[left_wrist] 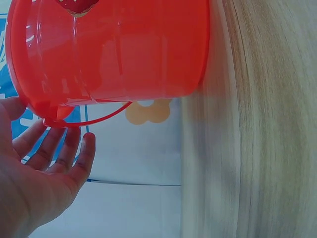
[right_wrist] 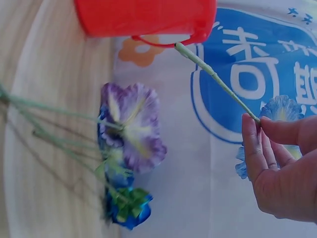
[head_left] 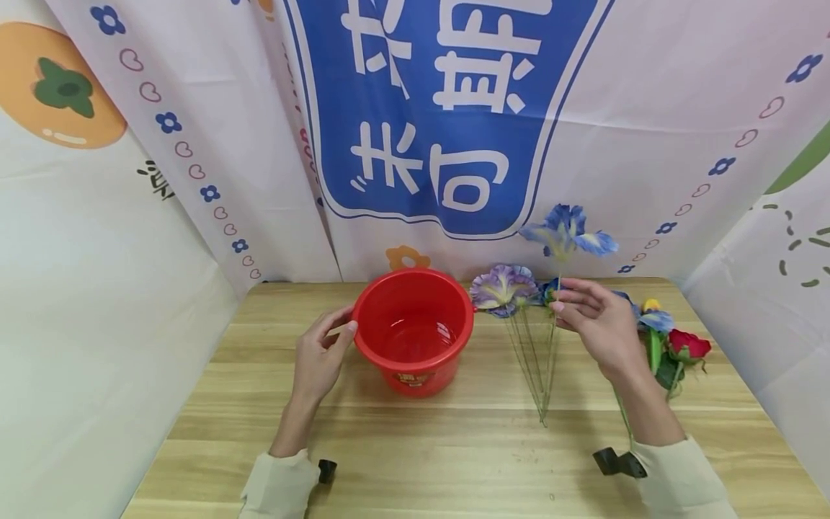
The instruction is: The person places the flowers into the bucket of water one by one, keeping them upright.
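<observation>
A red plastic bucket [head_left: 415, 375] stands upright on the wooden table, with nothing visible inside it. At the left of its rim, my left hand [head_left: 319, 353] holds on with thumb and fingertips beside the handle joint [left_wrist: 48, 122]. My right hand [head_left: 599, 324] pinches the thin green stem [right_wrist: 218, 79] of a blue artificial iris [head_left: 565, 232] between thumb and fingers, the bloom upward. To the right of the bucket lie a purple iris [head_left: 502, 288] and a blue flower [right_wrist: 130, 210] with green sepals, their stems running toward the front of the table.
Beyond my right hand lie more artificial flowers: a red rose [head_left: 689, 346], a light blue bloom [head_left: 658, 320] and a small yellow one [head_left: 651, 305]. A printed cloth [head_left: 272, 180] hangs at the table's back edge. The bucket's thin red handle [left_wrist: 106, 116] hangs at its back.
</observation>
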Motion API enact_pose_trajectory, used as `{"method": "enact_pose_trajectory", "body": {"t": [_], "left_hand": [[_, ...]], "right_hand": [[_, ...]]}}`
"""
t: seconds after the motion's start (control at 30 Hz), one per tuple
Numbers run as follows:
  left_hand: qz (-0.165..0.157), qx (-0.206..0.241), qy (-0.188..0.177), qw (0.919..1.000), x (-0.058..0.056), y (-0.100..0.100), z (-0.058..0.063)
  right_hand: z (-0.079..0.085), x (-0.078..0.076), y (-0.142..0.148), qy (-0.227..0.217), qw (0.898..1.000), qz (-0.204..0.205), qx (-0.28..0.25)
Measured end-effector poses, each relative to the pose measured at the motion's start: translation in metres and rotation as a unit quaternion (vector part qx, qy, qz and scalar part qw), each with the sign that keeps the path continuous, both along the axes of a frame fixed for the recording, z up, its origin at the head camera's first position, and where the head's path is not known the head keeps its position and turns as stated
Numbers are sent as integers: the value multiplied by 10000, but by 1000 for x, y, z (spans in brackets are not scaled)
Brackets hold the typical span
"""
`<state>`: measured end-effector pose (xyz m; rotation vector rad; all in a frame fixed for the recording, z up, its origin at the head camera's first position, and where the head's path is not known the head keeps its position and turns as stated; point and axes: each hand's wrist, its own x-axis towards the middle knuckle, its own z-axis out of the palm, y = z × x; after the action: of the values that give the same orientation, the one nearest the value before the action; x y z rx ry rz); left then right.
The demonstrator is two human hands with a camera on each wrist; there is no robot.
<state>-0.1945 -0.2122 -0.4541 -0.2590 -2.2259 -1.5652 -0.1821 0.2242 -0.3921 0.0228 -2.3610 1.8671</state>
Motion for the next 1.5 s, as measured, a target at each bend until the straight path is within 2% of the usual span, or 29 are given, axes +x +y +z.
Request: {"method": "enact_pose_trajectory", "body": {"t": [0.57, 0.77, 1.3, 1.5], "left_hand": [[5, 79, 49, 10000, 0, -1, 1], [30, 37, 48, 10000, -1, -1, -2], [35, 27, -81, 10000, 1, 1, 0], [2, 57, -72, 10000, 0, 1, -2]], "right_hand": [[38, -20, -49, 371, 9978, 333, -447], [47, -30, -66, 426, 9964, 431, -588], [56, -43, -111, 833, 9921, 434, -834], [55, -46, -126, 835, 9919, 435, -853]]}}
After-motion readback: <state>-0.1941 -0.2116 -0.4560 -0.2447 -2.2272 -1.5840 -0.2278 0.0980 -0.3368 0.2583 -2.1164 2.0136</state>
